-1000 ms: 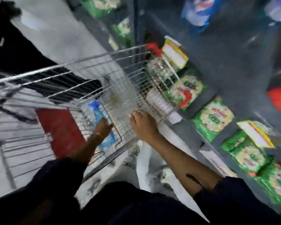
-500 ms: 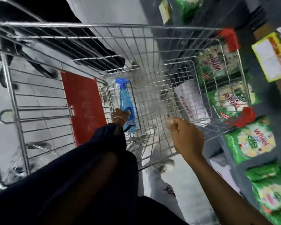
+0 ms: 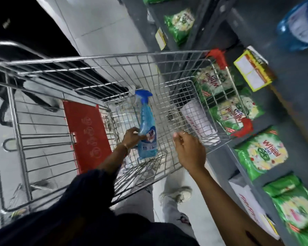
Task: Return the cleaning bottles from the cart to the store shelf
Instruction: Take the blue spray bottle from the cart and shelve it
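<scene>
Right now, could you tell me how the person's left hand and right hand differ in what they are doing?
The left hand is closed around the blue spray bottle inside the cart; the right hand holds nothing. The left hand reaches down into the basket; the right hand rests at its near wire edge. Both are bare.

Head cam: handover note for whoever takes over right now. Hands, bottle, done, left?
Left hand: closed around the lower body of the blue spray bottle, inside the shopping cart.
Right hand: on the cart's near wire edge; whether it grips cannot be told.
Bottle: upright, trigger head on top, not yet out of the basket. No other bottle clearly visible in the cart.
Shelf: on the right, stocked with green detergent packs.
Done: bottle grasped.
Left: lift it out and place it on the shelf.
</scene>
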`<state>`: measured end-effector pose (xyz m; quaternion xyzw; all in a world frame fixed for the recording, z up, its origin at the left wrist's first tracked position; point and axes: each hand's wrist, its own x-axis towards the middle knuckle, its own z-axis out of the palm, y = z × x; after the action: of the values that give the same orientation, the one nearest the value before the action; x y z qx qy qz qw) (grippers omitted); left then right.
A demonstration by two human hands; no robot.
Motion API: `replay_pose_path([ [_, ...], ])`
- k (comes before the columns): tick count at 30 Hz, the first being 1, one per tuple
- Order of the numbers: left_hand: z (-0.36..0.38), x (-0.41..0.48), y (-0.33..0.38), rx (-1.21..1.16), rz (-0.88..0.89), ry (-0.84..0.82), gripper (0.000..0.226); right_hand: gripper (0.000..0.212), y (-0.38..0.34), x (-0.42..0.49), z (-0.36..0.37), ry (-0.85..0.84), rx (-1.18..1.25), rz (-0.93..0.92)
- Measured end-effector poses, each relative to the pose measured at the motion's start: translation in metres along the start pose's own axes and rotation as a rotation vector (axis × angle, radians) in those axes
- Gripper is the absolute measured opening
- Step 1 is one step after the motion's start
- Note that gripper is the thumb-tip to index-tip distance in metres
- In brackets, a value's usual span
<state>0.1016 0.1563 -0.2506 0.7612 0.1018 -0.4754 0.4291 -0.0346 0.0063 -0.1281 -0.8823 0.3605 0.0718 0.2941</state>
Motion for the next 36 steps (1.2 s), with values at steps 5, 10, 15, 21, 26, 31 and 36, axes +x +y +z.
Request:
replay_pose_path([
  [5, 0.01, -0.096, 0.079, -0.087, 0.333, -0.243, 0.038, 0.026, 0.003, 0.005, -0.044, -0.093, 0.904, 0.291],
  [10, 0.045, -0.176, 0.143, -0.112, 0.614, -0.425, 0.029, 0.032, 0.017, -0.036, -0.116, -0.137, 1.218, 0.105],
  [15, 0.097, -0.226, 0.17, -0.095, 0.768, -0.576, 0.041, 0.024, 0.045, -0.085, -0.168, 0.123, 1.287, -0.055],
  [21, 0.149, -0.253, 0.174, -0.017, 0.853, -0.642, 0.036, 0.045, 0.083, -0.117, -0.185, 0.292, 1.302, -0.056],
  [26, 0.181, -0.258, 0.177, 0.043, 0.853, -0.644, 0.034, 0.029, 0.106, -0.128, -0.192, 0.362, 1.324, -0.012],
  [31, 0.202, -0.265, 0.192, 0.119, 0.894, -0.67, 0.025, 0.034, 0.12, -0.126, -0.205, 0.421, 1.315, 0.023],
  [36, 0.217, -0.261, 0.213, 0.137, 0.914, -0.712, 0.021, 0.013, 0.132, -0.111, -0.224, 0.447, 1.263, -0.019],
])
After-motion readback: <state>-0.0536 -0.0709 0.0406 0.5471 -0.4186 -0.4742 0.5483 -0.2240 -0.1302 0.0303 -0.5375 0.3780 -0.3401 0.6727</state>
